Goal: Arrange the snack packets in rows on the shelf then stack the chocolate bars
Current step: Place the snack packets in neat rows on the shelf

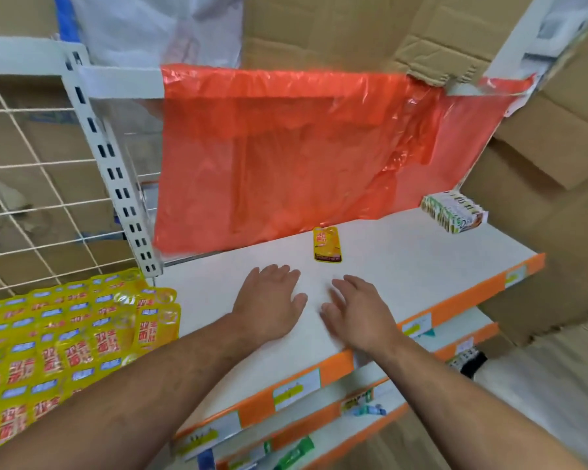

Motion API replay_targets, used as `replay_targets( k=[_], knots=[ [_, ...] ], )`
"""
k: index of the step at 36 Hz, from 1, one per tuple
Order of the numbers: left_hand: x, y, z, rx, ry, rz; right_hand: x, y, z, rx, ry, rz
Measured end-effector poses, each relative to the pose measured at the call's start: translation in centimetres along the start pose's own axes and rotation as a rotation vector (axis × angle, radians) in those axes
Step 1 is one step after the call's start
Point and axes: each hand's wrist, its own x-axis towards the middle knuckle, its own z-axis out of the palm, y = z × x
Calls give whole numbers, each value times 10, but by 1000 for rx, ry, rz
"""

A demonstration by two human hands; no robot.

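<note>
A white shelf (404, 262) with an orange front edge fills the middle of the view. One yellow snack packet (327, 244) lies flat near its back centre. Many yellow snack packets (62, 337) lie in overlapping rows at the left. A stack of chocolate bars (454, 212) in white and green wrappers sits at the shelf's far right back corner. My left hand (270, 300) lies flat with straight fingers on the shelf. Beside it, my right hand (357, 313) also rests flat, fingers spread, slightly blurred. Neither hand holds anything.
An orange plastic sheet (296, 157) hangs behind the shelf. A white slotted upright (116, 184) and a wire grid (31, 184) stand at the left. Cardboard boxes (540, 147) crowd the right and back. Lower shelves (353, 412) with price labels sit below.
</note>
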Motion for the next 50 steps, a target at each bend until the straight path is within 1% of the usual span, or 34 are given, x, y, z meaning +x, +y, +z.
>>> replay_targets(
  k=[4,8,13,18,20,23,25,32,36,38,41,46,47,50],
  knots=[
    [16,-6,4,10,18,-27,30,7,1,4,0,27],
    [29,-11,11,22,29,-87,61,17,2,-32,-12,-35],
    [38,-10,14,39,37,-181,96,26,2,-167,-109,-116],
    [46,-5,14,42,62,-286,122,36,6,-241,-201,-207],
    [48,-3,18,59,64,-321,130,40,9,-230,-181,-264],
    [47,0,27,107,71,-353,137,42,7,-104,-70,-369],
    [45,3,32,116,81,-378,139,40,4,-27,-54,-403],
    [32,16,35,95,102,-459,144,31,4,32,-99,-307],
    [21,21,31,114,89,-496,150,22,-2,-1,-241,-197],
    [15,24,29,108,92,-519,152,20,-4,33,-321,-164],
    [5,26,28,112,96,-550,147,17,-5,209,-403,-141],
    [-12,29,25,118,121,-572,132,13,-1,619,-487,-40],
    [-15,29,23,112,131,-577,129,11,-1,664,-506,-27],
    [-26,29,18,104,144,-587,119,4,-4,699,-539,-29]
  ],
)
